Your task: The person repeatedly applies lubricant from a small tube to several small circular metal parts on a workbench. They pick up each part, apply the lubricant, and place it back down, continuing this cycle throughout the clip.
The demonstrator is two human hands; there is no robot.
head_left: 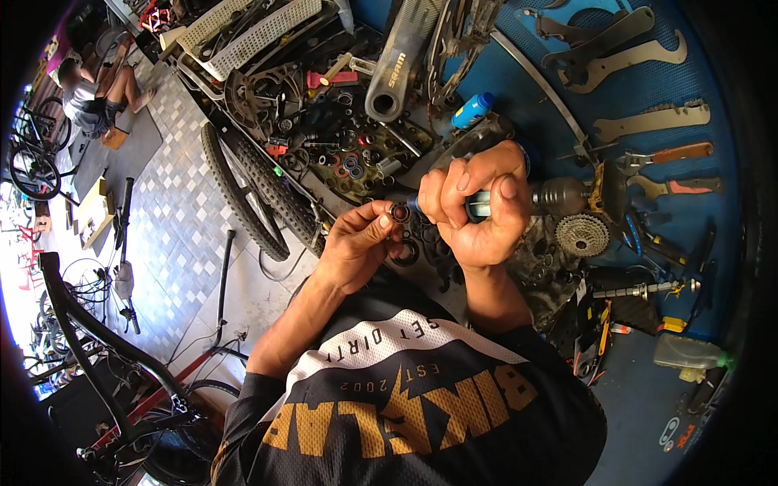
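Beyond the hands, toward the top, a heap of small metal rings and bearings [348, 166] crowds the bench beneath a grey-and-black crank arm [399, 69], while a white perforated plastic basket [255, 40] sits farther off to the upper left. A blue plastic bottle [472, 111] lies just above the right hand [486, 223], and a silver toothed cassette [583, 235] lies to its right, near a dark translucent bottle [557, 197]. Flat metal wrenches [640, 61] line the blue surface [689, 85] along the right side. Two black knobbly tyres [275, 190] bound the work area on the left; past them, grey-and-white tiled floor [174, 146] stretches toward a seated person [93, 101]. Only a narrow gap lies between the two hands, in front of the black jersey [389, 389]. The left hand [356, 247], its thumb and fingertips pinched nearly together, holds a small dark round ring [399, 213]. The right hand, fingers curled closely, grips a pale-green cylindrical tool [478, 206], whose blue end points toward the ring; whether they touch, I cannot tell. A larger black ring [407, 253] lies below the pinched fingertips.
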